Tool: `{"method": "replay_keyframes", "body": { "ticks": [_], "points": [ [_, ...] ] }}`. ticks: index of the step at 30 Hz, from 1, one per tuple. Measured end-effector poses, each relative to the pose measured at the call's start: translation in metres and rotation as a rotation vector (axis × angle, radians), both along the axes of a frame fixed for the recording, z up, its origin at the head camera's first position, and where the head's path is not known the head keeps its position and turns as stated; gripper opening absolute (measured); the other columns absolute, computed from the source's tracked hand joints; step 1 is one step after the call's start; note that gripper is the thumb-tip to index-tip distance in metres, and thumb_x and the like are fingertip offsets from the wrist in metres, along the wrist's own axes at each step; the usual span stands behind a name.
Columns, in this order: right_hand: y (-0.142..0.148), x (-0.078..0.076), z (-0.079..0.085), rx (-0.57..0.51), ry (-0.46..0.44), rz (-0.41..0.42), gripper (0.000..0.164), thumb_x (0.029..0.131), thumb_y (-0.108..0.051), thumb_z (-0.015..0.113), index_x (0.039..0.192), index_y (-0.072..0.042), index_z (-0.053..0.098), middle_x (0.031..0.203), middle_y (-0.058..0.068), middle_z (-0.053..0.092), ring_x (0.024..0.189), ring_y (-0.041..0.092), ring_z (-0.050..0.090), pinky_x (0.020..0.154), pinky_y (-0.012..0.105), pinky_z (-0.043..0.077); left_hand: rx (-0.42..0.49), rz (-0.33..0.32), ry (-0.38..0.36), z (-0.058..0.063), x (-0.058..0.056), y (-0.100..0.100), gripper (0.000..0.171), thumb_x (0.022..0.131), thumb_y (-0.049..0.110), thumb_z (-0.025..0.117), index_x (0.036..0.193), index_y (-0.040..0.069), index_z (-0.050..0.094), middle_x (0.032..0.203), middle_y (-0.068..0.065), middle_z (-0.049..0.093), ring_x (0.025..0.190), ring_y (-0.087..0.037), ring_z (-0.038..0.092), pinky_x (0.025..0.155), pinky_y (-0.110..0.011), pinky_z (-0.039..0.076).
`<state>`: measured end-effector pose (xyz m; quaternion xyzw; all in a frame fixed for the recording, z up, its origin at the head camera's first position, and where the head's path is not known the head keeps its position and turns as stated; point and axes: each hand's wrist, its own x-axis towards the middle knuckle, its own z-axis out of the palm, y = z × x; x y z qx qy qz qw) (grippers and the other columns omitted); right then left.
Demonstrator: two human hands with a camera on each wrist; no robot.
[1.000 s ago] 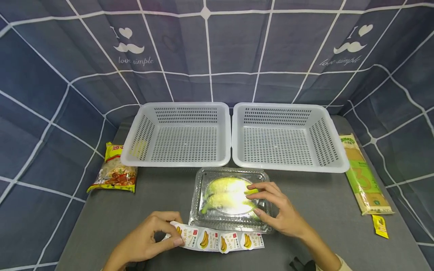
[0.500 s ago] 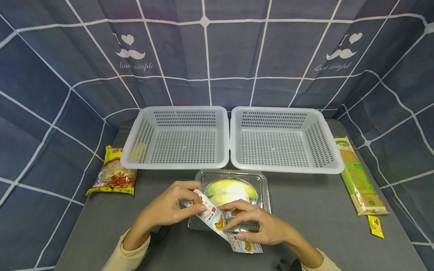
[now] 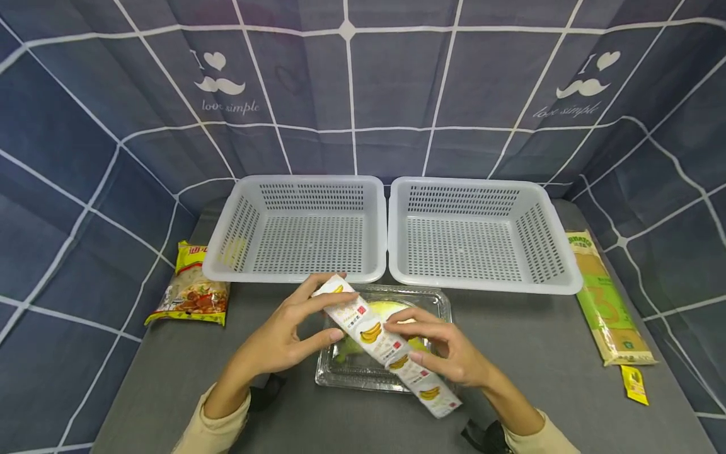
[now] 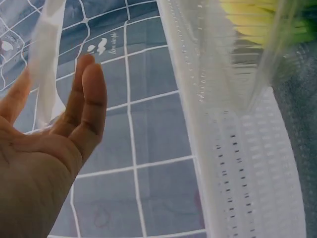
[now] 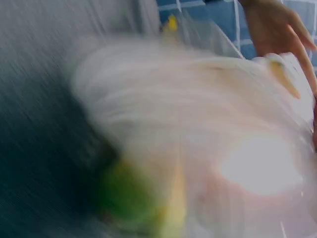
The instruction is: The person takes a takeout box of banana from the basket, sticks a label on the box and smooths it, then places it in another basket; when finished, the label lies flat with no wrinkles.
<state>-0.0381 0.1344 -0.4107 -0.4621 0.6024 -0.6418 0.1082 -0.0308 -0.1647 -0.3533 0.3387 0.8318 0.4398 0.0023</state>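
Note:
A white strip of banana stickers (image 3: 368,331), printed with yellow bananas and small red marks, slants across a clear plastic box (image 3: 346,380). My left hand (image 3: 286,331) holds its upper end among spread fingers, the thumb beside its edge. In the left wrist view the strip (image 4: 47,64) passes between the digits of that hand (image 4: 44,163). My right hand (image 3: 442,347) pinches the strip near its middle, thumb and fingers on the printed face. Beneath the strip, the lidded box shows pale yellow-green produce (image 3: 386,309), partly hidden. Blur covers most of the right wrist view.
Two white perforated baskets (image 3: 309,277) (image 3: 482,285) stand side by side behind the box. A yellow-and-red food packet (image 3: 195,293) lies at the left, and a long green-and-tan packet (image 3: 612,302) at the right, with a small yellow sachet (image 3: 634,384) below it.
The strip has risen from in front of the box to a slant over it. My right hand has left the lid and taken hold of the strip; my left hand has moved up and right.

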Motion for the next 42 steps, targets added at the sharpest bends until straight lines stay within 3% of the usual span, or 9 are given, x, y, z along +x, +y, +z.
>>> {"method": "replay_keyframes", "body": {
  "ticks": [4,7,10,16,22,30,33,37,42],
  "points": [
    [0.006,-0.015,0.012,-0.044,-0.077,-0.099,0.056,0.084,0.017,0.050,0.139,0.012,0.044,0.142,0.012,0.043,0.122,0.018,0.051,0.090,0.031,0.054,0.036,0.023,-0.019,-0.002,-0.002,0.001,0.068,0.090,0.008,0.070,0.150,0.016,0.040,0.158,-0.016,0.022,0.106,-0.022,0.058,0.085,-0.033,0.051],
    [0.007,-0.023,0.018,-0.063,-0.110,-0.176,0.061,0.083,0.019,0.049,0.142,0.014,0.038,0.146,0.012,0.038,0.123,0.017,0.051,0.096,0.027,0.050,0.056,0.061,-0.041,-0.003,-0.003,0.003,0.074,0.090,0.006,0.069,0.154,0.015,0.032,0.160,-0.011,0.017,0.122,-0.025,0.053,0.090,-0.034,0.051],
    [0.005,-0.027,0.023,-0.064,-0.133,-0.223,0.068,0.083,0.021,0.050,0.147,0.010,0.032,0.149,0.012,0.032,0.124,0.016,0.050,0.098,0.025,0.049,0.040,0.067,-0.045,-0.003,-0.002,0.006,0.069,0.091,0.008,0.068,0.152,0.017,0.037,0.159,-0.006,0.022,0.132,-0.024,0.046,0.100,-0.041,0.047],
    [-0.006,-0.027,0.028,-0.014,-0.171,-0.192,0.073,0.087,0.019,0.052,0.152,0.004,0.023,0.158,0.012,0.019,0.135,0.016,0.040,0.103,0.028,0.046,0.007,-0.047,-0.009,-0.003,-0.004,0.020,0.051,0.093,0.016,0.067,0.142,0.021,0.052,0.154,-0.006,0.036,0.141,-0.024,0.034,0.110,-0.052,0.036],
    [-0.015,-0.024,0.031,0.013,-0.204,-0.150,0.075,0.090,0.017,0.049,0.155,-0.001,0.018,0.162,0.017,0.009,0.132,0.015,0.046,0.091,0.038,0.055,0.024,-0.032,-0.009,0.000,-0.007,0.028,0.058,0.092,0.016,0.069,0.146,0.016,0.048,0.153,-0.005,0.037,0.141,-0.025,0.034,0.110,-0.056,0.036],
    [-0.015,-0.025,0.026,0.025,-0.196,-0.169,0.054,0.091,0.015,0.050,0.144,0.010,0.037,0.135,0.033,0.044,0.106,0.017,0.064,0.079,0.040,0.059,0.039,-0.017,-0.013,0.002,-0.011,0.029,0.066,0.090,0.013,0.070,0.150,0.013,0.041,0.153,-0.008,0.036,0.140,-0.026,0.036,0.112,-0.054,0.034],
    [-0.013,-0.025,0.024,0.055,-0.180,-0.183,0.050,0.092,0.014,0.051,0.141,0.011,0.041,0.136,0.033,0.047,0.104,0.016,0.066,0.079,0.038,0.059,0.045,-0.001,-0.011,0.001,-0.012,0.029,0.066,0.090,0.012,0.069,0.150,0.013,0.041,0.154,-0.009,0.032,0.136,-0.025,0.040,0.110,-0.050,0.038],
    [-0.011,-0.026,0.024,0.061,-0.185,-0.204,0.047,0.093,0.014,0.050,0.140,0.011,0.043,0.139,0.034,0.047,0.103,0.018,0.068,0.078,0.039,0.059,0.092,0.032,0.049,-0.003,-0.013,0.028,0.058,0.089,0.011,0.071,0.143,0.012,0.050,0.148,-0.010,0.033,0.122,-0.019,0.047,0.103,-0.036,0.042],
    [-0.008,-0.026,0.025,0.097,-0.172,-0.257,0.043,0.094,0.011,0.052,0.137,0.010,0.048,0.134,0.032,0.054,0.095,0.017,0.071,0.076,0.038,0.060,0.099,-0.062,0.101,-0.008,-0.012,0.030,0.041,0.091,0.016,0.069,0.132,0.013,0.061,0.142,-0.010,0.040,0.122,-0.020,0.045,0.098,-0.034,0.043]
  ]
}}
